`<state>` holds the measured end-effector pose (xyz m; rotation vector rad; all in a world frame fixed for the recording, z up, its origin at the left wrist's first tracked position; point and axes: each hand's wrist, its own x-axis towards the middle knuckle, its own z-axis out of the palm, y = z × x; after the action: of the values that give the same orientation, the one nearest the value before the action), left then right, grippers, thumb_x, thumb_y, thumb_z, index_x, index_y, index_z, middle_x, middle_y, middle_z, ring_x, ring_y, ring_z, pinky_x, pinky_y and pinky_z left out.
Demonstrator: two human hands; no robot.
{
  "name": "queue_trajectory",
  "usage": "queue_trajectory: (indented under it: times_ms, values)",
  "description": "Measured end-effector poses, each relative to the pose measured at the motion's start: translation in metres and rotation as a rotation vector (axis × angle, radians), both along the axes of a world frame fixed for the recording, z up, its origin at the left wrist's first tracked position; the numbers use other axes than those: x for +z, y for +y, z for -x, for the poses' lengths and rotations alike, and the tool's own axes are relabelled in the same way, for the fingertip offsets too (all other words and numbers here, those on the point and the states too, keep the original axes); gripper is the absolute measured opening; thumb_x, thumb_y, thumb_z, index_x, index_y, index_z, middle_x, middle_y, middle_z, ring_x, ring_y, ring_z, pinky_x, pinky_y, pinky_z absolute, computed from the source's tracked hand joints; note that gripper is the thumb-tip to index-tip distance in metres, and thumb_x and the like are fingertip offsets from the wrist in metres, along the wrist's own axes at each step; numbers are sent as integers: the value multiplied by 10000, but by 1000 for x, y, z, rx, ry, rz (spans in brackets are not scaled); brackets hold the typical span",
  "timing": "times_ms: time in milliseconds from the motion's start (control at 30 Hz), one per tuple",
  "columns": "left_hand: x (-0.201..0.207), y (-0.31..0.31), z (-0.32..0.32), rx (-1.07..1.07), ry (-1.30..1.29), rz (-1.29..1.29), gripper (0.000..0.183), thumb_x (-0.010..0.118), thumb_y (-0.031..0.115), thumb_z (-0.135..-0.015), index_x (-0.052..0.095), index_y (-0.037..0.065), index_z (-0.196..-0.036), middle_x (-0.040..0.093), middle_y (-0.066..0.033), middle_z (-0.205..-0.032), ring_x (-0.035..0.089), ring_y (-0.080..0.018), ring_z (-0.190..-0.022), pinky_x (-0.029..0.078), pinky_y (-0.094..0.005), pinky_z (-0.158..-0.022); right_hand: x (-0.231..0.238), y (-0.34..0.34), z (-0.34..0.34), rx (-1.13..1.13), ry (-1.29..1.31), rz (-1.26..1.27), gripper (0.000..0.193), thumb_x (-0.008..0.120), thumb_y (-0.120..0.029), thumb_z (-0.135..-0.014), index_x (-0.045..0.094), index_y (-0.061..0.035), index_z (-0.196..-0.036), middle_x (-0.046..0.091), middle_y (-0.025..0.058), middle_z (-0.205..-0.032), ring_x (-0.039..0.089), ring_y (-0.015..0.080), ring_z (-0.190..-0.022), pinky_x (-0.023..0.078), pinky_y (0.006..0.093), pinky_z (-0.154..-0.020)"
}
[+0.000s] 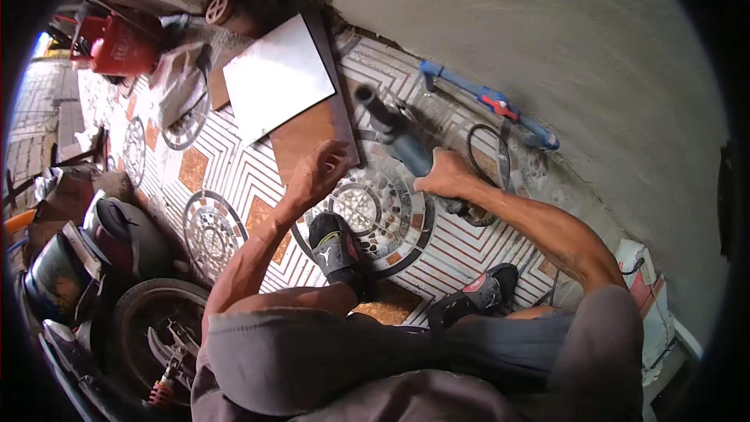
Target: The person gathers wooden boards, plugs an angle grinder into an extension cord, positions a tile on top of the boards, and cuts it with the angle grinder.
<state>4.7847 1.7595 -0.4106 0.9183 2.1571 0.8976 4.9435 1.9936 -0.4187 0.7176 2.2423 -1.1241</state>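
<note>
My right hand (pixel 449 176) is wrapped round the body of a dark blue-green power tool (pixel 406 148), whose black tubular end points up and left, away from me. Part of the tool below my hand is hard to make out. My left hand (pixel 319 173) hovers beside the lower edge of a brown board (pixel 303 141), fingers loosely curled and apart, with nothing visible in them. A glossy white square panel (pixel 280 78) lies on top of the brown board. A dark cable loop (pixel 500 141) curves just right of the power tool.
Along the wall (pixel 594 47) lies a blue bar-shaped tool (pixel 492 99) with a red middle. A red gas cylinder (pixel 125 43) and a whitish sack (pixel 178 82) stand far left. A motorcycle wheel (pixel 148 305) is near left. My shoes (pixel 334 246) rest on the patterned floor (pixel 277 281).
</note>
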Motion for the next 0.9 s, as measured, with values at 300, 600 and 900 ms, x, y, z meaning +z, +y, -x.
queue_trajectory:
  times_ms: [300, 600, 900]
  values:
    - [4, 17, 24, 177, 128, -446, 566, 674, 37, -804, 427, 10, -1313, 543, -140, -1169, 565, -224, -1080, 475, -337, -912, 66, -26, 71, -101, 127, 278, 525, 764, -317, -640, 585, 29, -991, 638, 133, -847, 619, 230, -786, 494, 342, -730]
    - [14, -28, 110, 294, 277, -341, 495, 624, -40, -725, 458, -32, -1192, 622, -150, -1041, 634, -236, -996, 497, -331, -887, 55, -105, 156, -152, 225, 0, 476, 719, -281, -622, 577, 59, -923, 632, 215, -828, 649, 330, -802, 510, 402, -714]
    - [15, -58, 137, 221, 357, -208, 386, 685, 46, -688, 518, -29, -1027, 647, -160, -931, 667, -249, -900, 530, -333, -835, 30, -130, 171, -116, 311, 123, 420, 676, -228, -596, 575, 76, -868, 617, 263, -835, 637, 390, -822, 507, 435, -737]
